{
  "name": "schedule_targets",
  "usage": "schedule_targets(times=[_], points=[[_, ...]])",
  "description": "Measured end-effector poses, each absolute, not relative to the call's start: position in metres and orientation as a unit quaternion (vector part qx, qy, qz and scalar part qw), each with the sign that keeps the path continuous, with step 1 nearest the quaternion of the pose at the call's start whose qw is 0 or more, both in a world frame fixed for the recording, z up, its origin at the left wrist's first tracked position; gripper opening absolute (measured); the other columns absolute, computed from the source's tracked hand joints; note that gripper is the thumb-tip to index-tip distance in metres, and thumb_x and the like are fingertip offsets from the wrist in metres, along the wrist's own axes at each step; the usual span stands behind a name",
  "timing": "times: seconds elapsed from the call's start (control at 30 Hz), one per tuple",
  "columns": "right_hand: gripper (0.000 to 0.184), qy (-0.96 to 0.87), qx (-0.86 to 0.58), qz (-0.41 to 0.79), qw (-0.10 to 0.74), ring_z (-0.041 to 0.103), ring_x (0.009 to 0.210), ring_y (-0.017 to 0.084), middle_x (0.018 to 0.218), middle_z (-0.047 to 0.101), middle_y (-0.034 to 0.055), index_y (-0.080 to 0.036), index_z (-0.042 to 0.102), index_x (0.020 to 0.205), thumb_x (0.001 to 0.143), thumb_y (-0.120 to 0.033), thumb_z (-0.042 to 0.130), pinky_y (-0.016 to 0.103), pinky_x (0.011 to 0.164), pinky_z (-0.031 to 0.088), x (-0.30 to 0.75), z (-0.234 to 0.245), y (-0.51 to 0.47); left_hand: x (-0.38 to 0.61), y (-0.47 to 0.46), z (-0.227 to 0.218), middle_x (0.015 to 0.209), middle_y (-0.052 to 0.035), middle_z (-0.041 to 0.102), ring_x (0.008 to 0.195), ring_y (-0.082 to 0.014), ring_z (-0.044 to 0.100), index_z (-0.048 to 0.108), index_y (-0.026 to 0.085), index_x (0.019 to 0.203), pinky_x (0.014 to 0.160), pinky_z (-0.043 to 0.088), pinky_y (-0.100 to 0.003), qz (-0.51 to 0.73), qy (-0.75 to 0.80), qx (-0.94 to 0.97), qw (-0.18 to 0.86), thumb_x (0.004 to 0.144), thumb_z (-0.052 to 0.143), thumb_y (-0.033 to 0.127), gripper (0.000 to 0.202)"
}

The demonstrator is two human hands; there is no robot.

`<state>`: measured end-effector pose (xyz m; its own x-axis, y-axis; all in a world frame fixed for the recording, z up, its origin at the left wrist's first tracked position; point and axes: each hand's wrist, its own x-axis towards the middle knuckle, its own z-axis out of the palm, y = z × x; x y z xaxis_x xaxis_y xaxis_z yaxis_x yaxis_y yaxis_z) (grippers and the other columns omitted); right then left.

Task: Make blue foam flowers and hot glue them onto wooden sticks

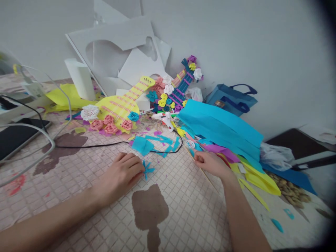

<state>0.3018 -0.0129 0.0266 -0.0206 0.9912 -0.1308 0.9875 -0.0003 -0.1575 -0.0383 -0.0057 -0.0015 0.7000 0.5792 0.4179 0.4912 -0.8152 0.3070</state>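
My left hand (123,173) rests on the tiled mat with its fingers closed on a small blue cut-paper piece (148,169) with fringed tips. My right hand (211,162) is curled in a loose pinch beside a thin wooden stick (203,173) that lies slantwise on the mat; whether it grips the stick I cannot make out. Blue paper scraps (152,143) lie just beyond both hands. A small white ring (190,144) sits near the right hand.
A white glue gun (165,118) with a black cord (105,145) lies behind the scraps. Yellow (123,105) and blue (181,87) paper guitars with paper flowers lean by white foam boards (126,52). Stacked coloured paper sheets (223,129) and a blue bag (231,99) are right; a tablet (18,134) is left.
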Motion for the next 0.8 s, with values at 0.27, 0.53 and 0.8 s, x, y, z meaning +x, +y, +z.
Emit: schedule_targets(times=[0.27,0.53,0.8], points=[[0.019,-0.642,-0.764,0.0,0.062,0.056,0.062,0.017,0.067,0.062,0.0031,-0.02,0.049,0.068,0.083,-0.03,0.055,0.026,0.052,0.024,0.308,0.013,0.005,-0.04,-0.007,0.001,0.084,0.0002,0.059,0.084,-0.0174,0.051,0.058,0.019,0.084,0.078,0.031,-0.035,0.239,0.284,0.925,0.082,0.093,0.047,0.019,0.015],[0.023,-0.745,-0.621,-0.007,0.244,0.062,0.083,0.02,0.09,0.065,0.0066,-0.019,0.057,0.095,0.087,-0.039,0.05,0.031,0.073,0.046,0.273,0.013,0.051,-0.05,-0.013,0.006,0.082,-0.0006,0.057,0.08,-0.0177,0.048,0.058,0.019,0.083,0.076,0.03,-0.035,0.239,0.267,0.933,0.039,0.096,0.041,0.019,0.021],[0.029,-0.746,-0.621,-0.031,0.241,0.055,0.097,0.028,0.094,0.065,0.013,-0.014,0.063,0.089,0.075,-0.039,0.065,0.04,0.089,0.037,0.233,0.006,0.146,-0.054,-0.02,0.004,0.083,0.0003,0.059,0.082,-0.0169,0.049,0.058,0.02,0.085,0.078,0.03,-0.034,0.265,0.276,0.92,0.081,0.094,0.044,0.018,0.017]])
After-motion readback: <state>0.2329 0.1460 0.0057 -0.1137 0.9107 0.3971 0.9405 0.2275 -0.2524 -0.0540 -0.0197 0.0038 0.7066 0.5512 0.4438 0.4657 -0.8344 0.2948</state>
